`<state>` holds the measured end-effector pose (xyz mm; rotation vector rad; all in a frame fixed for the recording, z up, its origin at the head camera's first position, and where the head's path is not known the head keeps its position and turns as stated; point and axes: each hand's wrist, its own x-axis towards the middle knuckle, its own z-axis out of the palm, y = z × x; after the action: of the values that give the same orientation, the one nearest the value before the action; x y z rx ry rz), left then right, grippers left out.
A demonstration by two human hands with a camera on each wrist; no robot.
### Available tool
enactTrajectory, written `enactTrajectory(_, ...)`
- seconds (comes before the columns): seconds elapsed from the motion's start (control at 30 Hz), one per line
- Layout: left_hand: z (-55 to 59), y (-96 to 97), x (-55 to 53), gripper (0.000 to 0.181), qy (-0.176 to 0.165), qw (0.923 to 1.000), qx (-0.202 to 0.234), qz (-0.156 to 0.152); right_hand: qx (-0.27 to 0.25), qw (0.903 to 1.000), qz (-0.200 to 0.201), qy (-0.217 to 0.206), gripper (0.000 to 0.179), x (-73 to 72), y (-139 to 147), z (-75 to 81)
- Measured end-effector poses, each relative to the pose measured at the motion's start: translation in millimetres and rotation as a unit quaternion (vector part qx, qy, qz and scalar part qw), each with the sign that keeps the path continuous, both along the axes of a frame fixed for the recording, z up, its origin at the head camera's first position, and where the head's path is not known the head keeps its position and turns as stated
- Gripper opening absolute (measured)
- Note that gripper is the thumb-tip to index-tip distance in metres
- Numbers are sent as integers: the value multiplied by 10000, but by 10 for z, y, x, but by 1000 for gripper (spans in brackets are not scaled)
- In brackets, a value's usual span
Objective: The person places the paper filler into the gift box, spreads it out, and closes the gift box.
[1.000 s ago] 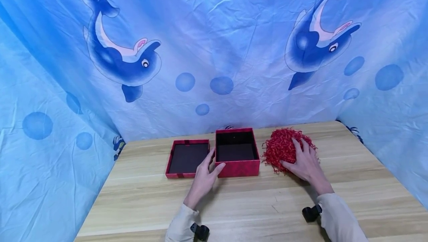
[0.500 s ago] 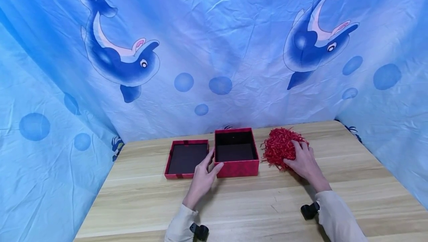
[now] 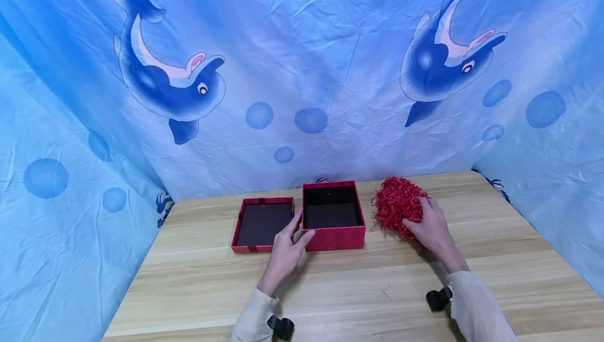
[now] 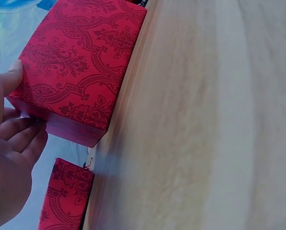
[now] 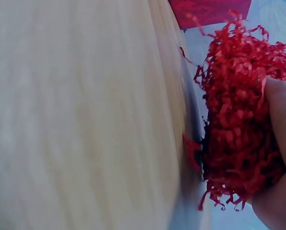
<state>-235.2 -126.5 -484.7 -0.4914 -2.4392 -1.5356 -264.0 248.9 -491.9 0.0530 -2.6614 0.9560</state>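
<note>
My right hand [image 3: 431, 229] grips a bundle of red crinkled shredded paper [image 3: 398, 205]. In the right wrist view the thumb presses into the shredded paper [image 5: 243, 115], and most of the bundle looks raised off the tabletop. My left hand [image 3: 285, 253] rests at the near left corner of an uncovered red box [image 3: 335, 238] with a black inside. Its thumb touches the front face and its relaxed fingers lie along the left side, as the left wrist view shows on the patterned box [image 4: 80, 62].
Left of the box lies its shallow red lid [image 3: 264, 226], black inside facing up. A wooden table [image 3: 349, 295] carries everything. Behind it hangs a blue cloth [image 3: 302, 69] printed with dolphins.
The right hand's fingers have drawn in round the shredded paper, gathering it into a narrower, taller bundle and lifting it slightly. The left hand and the box stay in place.
</note>
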Motion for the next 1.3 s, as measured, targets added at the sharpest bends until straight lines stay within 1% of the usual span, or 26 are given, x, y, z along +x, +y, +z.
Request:
enactTrajectory(0.3,19,5,0,69,-44,9999,139,-21,-295,9992,84,255,72,66,-51,112)
enactTrajectory(0.47,16,6,-6,69,-54,9999,141,-18,-385,9980,191,471,68,89,-97,230)
enactTrajectory(0.6,13,4,-16,69,-43,9999,127,-6,-354,9975,256,558,65,108,-153,344)
enactTrajectory(0.93,2,-19,-25,69,-5,10000,79,17,-263,9921,582,1079,63,118,-345,549)
enactTrajectory(1.2,-11,-17,-34,69,7,9999,93,-53,-138,9886,823,1250,67,101,-542,686)
enactTrajectory(1.3,-13,-13,-34,69,-1,9999,122,-76,-108,9881,947,1203,67,87,-618,711)
